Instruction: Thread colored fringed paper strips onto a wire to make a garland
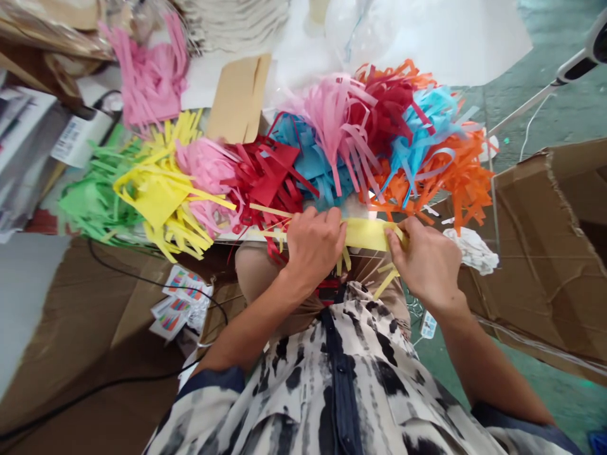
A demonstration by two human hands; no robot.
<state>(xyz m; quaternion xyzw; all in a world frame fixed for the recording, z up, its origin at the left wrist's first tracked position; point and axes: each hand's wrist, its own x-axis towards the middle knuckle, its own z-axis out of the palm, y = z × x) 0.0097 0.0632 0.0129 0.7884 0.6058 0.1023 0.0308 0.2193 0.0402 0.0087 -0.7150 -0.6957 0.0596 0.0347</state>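
A yellow tissue-paper tassel (366, 234) is stretched between my two hands at the table's front edge, over my lap. My left hand (315, 243) is closed around its left part, where thin strips stick out to the left and hang below. My right hand (427, 259) pinches the right end between thumb and fingers. Just beyond my left hand lie a red fringed tassel (272, 180) and a blue one (315, 155). Orange fringe (455, 167) spreads beyond my right hand.
Green (102, 189), yellow (164, 193) and pink (211, 170) tassels line the table's left front. A brown paper piece (239, 95) lies behind. Cardboard boxes (554, 253) flank me. A black cable (142, 272) hangs at the left. Printed cards (175, 309) sit below the table.
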